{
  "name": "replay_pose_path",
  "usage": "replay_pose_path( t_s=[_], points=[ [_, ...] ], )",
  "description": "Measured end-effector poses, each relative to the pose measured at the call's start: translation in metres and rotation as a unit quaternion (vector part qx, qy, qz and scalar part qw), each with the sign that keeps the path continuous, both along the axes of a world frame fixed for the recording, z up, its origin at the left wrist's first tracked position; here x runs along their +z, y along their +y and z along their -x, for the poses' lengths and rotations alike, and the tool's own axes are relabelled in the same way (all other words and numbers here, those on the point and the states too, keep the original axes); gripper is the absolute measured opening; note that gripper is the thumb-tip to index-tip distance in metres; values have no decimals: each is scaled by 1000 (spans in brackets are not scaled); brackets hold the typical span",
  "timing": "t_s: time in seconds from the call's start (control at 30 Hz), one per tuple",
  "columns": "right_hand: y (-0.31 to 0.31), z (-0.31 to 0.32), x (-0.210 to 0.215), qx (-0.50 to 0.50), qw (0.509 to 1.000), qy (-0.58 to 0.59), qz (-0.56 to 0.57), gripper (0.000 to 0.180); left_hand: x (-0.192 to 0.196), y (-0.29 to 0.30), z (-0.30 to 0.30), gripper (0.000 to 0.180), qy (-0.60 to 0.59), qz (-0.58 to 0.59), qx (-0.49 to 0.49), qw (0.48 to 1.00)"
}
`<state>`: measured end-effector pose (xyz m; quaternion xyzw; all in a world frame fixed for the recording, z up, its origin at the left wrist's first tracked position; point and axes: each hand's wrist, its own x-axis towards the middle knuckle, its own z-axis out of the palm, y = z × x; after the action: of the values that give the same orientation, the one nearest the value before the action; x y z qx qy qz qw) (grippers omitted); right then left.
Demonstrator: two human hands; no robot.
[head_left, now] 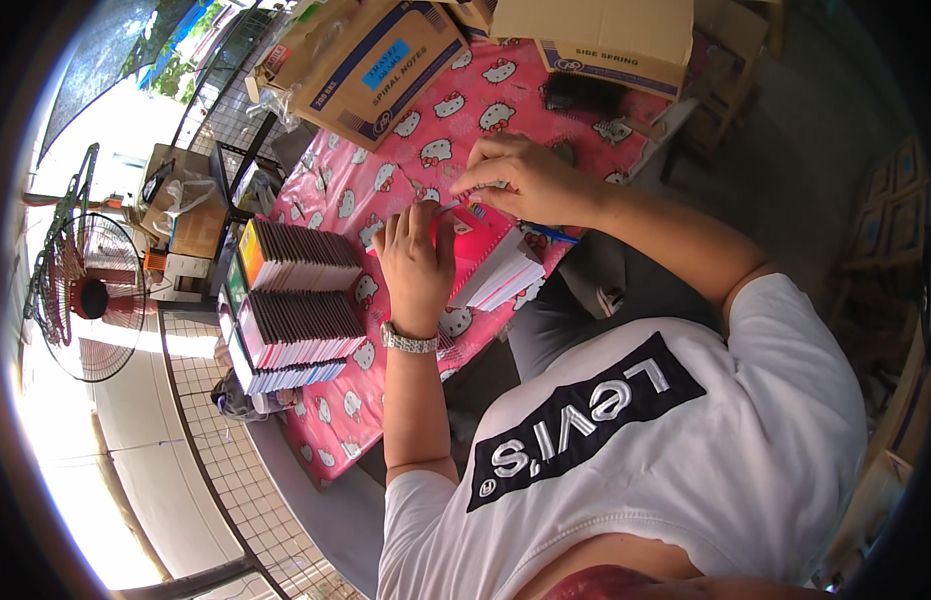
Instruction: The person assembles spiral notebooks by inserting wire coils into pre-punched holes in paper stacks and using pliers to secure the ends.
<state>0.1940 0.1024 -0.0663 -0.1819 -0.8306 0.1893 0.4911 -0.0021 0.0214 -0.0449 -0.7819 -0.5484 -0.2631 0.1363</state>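
Pink cloth (331,425) across the table, notebook stacks (304,300) left, and here's the pink-topped notebook pile (478,250), near right! Left hand (416,252) half-curled beside it, right hand (526,182) nearly pinched, any hold impossible to tell; apparently cover-edge work, next needing fine fingertip control.

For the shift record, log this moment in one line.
left hand: at pink-covered notebooks | right hand: near their far edge | other notebooks: farther left
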Motion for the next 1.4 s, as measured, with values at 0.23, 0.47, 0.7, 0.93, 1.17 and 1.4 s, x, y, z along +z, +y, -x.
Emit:
replay_pose_path(
  t_s=[0.23, 0.47, 0.7, 0.93, 1.17, 1.4],
  points=[
    [1, -12, 3, 124, 972, -87, 180, 31, 2, -4, -4, 14, -4, 17, -2, 1000],
    [-11, -14, 36, 54, 978, -179, 90, 39, 3, -7, -20, 21, -18, 17, -46, 999],
    [34, 3, 33, 234, 857, -159, 430, 37, 4, -8, -2, 20, -49, 74, -48, 995],
    [81, -4, -170, -314, 827, -419, 203, 59, 7, -11, -3, 16, 25, 45, -3, 999],
    [97, -1, -19, 273, 873, -80, 395, 38, -2, -11, 12, 23, -46, 48, 30, 997],
    [77, -13, 71, 367, 802, -288, 372, 38, 2, -7, -9, 26, -53, 31, 2, 998]
  ],
)
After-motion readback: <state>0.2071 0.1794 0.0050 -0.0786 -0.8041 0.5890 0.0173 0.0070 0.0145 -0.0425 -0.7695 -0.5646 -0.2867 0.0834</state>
